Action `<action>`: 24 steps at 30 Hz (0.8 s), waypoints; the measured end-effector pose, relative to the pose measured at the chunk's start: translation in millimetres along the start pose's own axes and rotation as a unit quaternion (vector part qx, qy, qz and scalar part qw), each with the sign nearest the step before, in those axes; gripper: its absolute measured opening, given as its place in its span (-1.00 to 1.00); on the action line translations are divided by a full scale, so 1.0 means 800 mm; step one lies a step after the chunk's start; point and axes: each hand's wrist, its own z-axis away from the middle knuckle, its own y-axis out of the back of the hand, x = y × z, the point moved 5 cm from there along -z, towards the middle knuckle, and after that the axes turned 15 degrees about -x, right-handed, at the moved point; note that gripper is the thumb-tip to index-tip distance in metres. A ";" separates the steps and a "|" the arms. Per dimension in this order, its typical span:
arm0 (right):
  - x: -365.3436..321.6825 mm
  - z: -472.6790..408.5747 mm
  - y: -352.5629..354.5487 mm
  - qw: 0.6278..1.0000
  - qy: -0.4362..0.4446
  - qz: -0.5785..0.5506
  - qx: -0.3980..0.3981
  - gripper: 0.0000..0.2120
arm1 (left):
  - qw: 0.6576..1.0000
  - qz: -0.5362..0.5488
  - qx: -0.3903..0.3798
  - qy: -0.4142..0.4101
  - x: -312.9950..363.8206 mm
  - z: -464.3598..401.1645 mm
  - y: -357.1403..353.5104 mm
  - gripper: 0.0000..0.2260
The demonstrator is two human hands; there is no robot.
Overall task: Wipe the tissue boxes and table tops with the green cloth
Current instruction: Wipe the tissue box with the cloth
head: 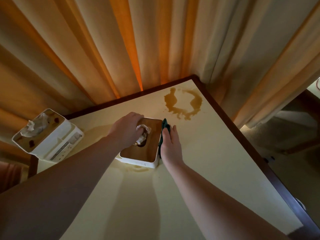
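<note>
Two hands apart: your left hand (127, 129) lies flat on the wood-lidded tissue box (144, 149); your right hand (170, 144) presses the crumpled dark-green cloth (165, 126) against its white side.

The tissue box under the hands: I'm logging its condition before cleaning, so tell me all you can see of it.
The tissue box is white with rounded corners and a brown wood-look lid. A crumpled tissue sticks up from its oval slot. It sits flat on the cream table, a faint brown wet patch by its near edge. The left hand rests on the lid; the right hand presses the green cloth against its right side.
</note>
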 end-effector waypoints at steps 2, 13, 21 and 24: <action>0.004 -0.006 -0.004 0.999 0.006 -0.046 -0.012 -0.44 | 1.000 0.007 0.010 -0.017 -0.003 0.001 -0.006 -0.56; 0.059 0.067 -0.052 0.990 0.052 -0.128 -0.028 -0.39 | 0.999 0.013 0.044 -0.018 -0.012 0.005 -0.019 -0.55; 0.017 -0.019 -0.017 0.993 0.044 -0.108 -0.014 -0.47 | 0.997 0.017 0.071 -0.017 -0.005 0.012 -0.019 -0.57; 0.025 -0.032 -0.006 0.996 0.018 -0.089 -0.019 -0.50 | 0.998 0.009 0.070 -0.006 -0.004 0.013 -0.020 -0.56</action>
